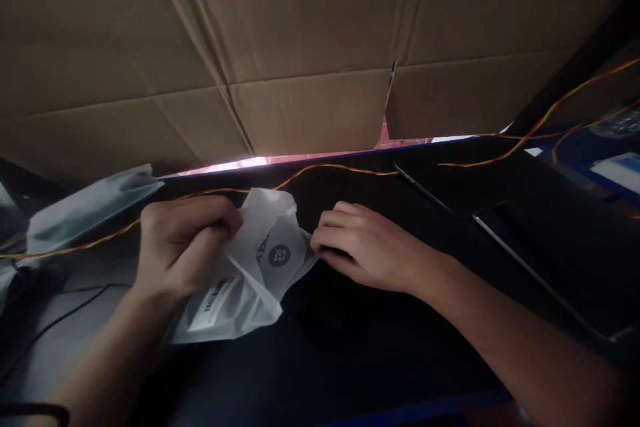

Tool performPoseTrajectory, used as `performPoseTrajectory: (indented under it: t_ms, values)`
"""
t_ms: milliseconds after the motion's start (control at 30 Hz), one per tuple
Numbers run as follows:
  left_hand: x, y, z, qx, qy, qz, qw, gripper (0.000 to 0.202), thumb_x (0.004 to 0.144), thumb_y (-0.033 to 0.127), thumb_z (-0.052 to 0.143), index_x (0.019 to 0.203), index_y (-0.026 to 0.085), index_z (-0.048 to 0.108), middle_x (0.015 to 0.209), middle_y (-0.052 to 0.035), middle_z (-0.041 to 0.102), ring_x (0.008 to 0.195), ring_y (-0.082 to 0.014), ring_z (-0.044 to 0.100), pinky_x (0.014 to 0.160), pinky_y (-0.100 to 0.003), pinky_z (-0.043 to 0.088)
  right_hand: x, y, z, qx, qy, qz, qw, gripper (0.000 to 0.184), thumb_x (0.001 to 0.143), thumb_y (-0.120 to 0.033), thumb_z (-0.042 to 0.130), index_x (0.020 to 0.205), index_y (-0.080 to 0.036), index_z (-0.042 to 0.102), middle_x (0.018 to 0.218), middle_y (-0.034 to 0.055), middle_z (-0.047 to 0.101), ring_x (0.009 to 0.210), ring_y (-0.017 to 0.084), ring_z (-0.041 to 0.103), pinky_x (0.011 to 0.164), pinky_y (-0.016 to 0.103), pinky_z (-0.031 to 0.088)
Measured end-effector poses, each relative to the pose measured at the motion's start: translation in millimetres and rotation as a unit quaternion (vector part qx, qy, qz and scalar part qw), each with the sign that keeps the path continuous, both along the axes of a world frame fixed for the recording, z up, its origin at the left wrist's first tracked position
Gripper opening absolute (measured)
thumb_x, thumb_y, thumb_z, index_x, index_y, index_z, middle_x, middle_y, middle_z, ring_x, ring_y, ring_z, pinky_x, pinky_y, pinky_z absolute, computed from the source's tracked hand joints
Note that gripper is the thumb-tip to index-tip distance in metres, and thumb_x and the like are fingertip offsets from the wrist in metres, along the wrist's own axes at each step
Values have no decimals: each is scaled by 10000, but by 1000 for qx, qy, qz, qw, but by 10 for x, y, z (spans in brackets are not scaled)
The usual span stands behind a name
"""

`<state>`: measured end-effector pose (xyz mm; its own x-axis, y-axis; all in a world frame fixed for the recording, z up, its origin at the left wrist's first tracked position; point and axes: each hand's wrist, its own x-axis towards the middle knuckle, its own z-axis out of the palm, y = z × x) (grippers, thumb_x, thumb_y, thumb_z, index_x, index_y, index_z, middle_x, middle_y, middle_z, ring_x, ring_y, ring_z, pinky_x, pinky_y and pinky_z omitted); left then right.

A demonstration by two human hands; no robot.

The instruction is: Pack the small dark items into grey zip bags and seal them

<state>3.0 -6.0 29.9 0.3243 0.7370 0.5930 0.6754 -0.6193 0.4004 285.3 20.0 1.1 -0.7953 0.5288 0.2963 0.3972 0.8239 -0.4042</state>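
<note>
Your left hand (185, 243) and right hand (367, 243) pinch the white bag (257, 270) near the table's (360, 340) far edge; hard tugging might tear it.

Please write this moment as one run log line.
left hand: grips printed bag; right hand: pinches its right edge; second bag: far left; twisted wire: beyond hands

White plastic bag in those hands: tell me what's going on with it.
A person is holding the white plastic bag over a dark surface. The left hand is closed in a fist on its left side, while the right hand pinches its right edge. A barcode label faces up on or through the plastic. Another plastic bag lies to the left, and a yellow-and-red wire runs behind.
</note>
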Motion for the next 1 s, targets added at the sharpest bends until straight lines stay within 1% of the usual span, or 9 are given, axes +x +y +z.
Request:
performPoseTrajectory:
  t_ms: [100, 200, 333, 400, 567, 700, 833, 900, 1000]
  values:
    - [39, 42, -84, -20, 6, -43, 999, 272, 918, 183, 486, 651, 223, 518, 599, 16, 479, 535, -142, 448, 536, -344, 324, 25, -22, 47, -16, -11, -1, 1000, 114, 1016, -109, 654, 1006, -203, 717, 1027, 36, 714, 971, 209, 593, 900, 374, 489]
    - [75, 77, -162, -24, 12, -57, 998, 394, 1012, 247, 427, 620, 224, 459, 587, 16, 413, 531, -149, 403, 550, -358, 292, 113, -65, 153, -61, 5, -8, 998, 187, 995, -163, 712, 1169, -232, 702, 1126, 34, 728, 1076, 220, 626, 964, 387, 516]
    - [50, 104, -204, -32, 6, -35, 999, 449, 1059, 271, 399, 612, 237, 394, 597, 16, 361, 545, -163, 369, 572, -370, 280, 277, -140, 255, -156, -24, 22, 987, 710, 774, -443, 963, 1394, -319, 639, 1379, 40, 692, 1305, 275, 613, 1058, 418, 551]
    - [26, 119, -217, -36, 3, -24, 999, 459, 1065, 290, 394, 610, 242, 367, 597, 17, 343, 541, -164, 356, 574, -372, 272, 300, -177, 241, -161, -61, 39, 984, 852, 676, -428, 1021, 1434, -342, 640, 1480, 53, 653, 1379, 314, 587, 1096, 452, 546]
    - [23, 146, -249, -60, 17, -5, 998, 465, 1065, 299, 395, 609, 238, 329, 595, 24, 334, 540, -157, 349, 581, -364, 265, 213, -182, 194, -127, -46, -5, 991, 522, 810, -55, 812, 1266, -303, 752, 1278, 23, 775, 1206, 271, 712, 1035, 431, 568]
    - [71, 152, -257, -86, 30, -2, 996, 439, 1054, 277, 406, 625, 240, 319, 605, 28, 345, 551, -155, 365, 588, -356, 271, 225, -108, 261, -86, 58, -90, 990, 485, 818, -45, 725, 1232, -295, 764, 1226, -7, 811, 1106, 253, 770, 987, 421, 586]
    - [154, 149, -285, -108, 23, -16, 994, 408, 1056, 285, 417, 654, 237, 369, 614, 28, 417, 553, -151, 413, 585, -342, 302, 162, -129, 230, 12, 221, -173, 960, 511, 843, -65, 709, 1317, -255, 702, 1293, 36, 779, 1190, 263, 731, 1045, 439, 569]
    - [213, 131, -303, -116, 4, -23, 993, 416, 1078, 304, 386, 668, 239, 361, 619, 27, 430, 559, -151, 424, 582, -332, 325, 60, -185, 155, 44, 186, -161, 968, 538, 836, -50, 715, 1345, -221, 687, 1326, 68, 748, 1194, 277, 705, 1055, 461, 563]
    - [307, 82, -319, -123, -31, -27, 992, 430, 1104, 319, 330, 684, 239, 373, 622, 27, 422, 564, -152, 417, 571, -321, 340, -94, -260, 39, 64, 30, -93, 993, 468, 857, -111, 771, 1317, -186, 721, 1353, 112, 718, 1142, 315, 678, 976, 503, 582]
